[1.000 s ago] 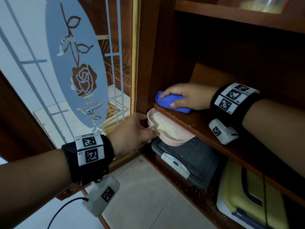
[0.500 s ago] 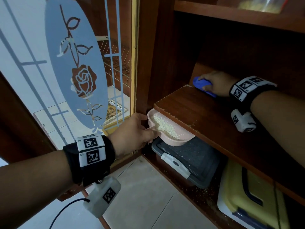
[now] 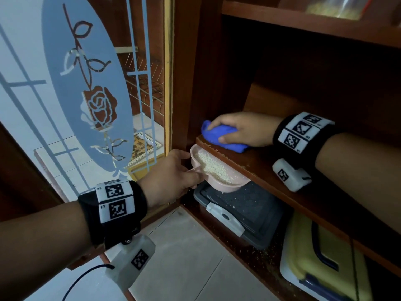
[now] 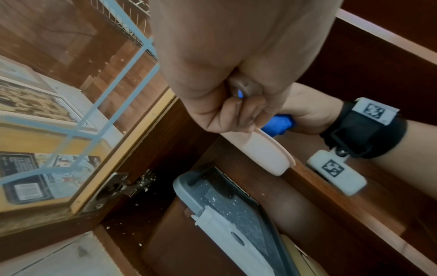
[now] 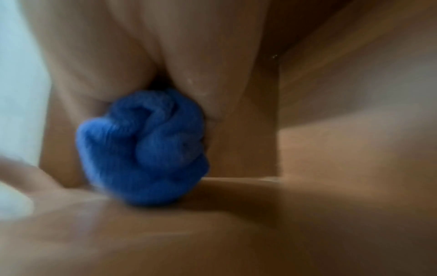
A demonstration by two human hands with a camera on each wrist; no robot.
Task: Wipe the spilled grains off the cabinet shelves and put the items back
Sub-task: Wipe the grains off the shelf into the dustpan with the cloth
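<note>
My right hand (image 3: 236,129) grips a bunched blue cloth (image 3: 217,135) and presses it on the wooden shelf (image 3: 271,170) at its front left corner. The cloth (image 5: 144,149) bulges out under my palm in the right wrist view. Just below the shelf's edge my left hand (image 3: 171,174) holds a pink scoop-like dish (image 3: 219,183) by its handle. A heap of pale grains (image 3: 210,165) lies in the dish. In the left wrist view the dish (image 4: 264,153) sits under the shelf edge, with the cloth (image 4: 279,125) behind it.
A grey case (image 3: 243,209) speckled with grains lies on the bottom shelf under the dish, beside a yellow case (image 3: 321,257). Loose grains dot the bottom board (image 3: 260,253). The glass cabinet door (image 3: 86,94) stands open at left. A jar (image 3: 334,6) stands on the upper shelf.
My right hand has swept the blue cloth from the back of the shelf forward to its front left corner. The left hand and dish have stayed put.
</note>
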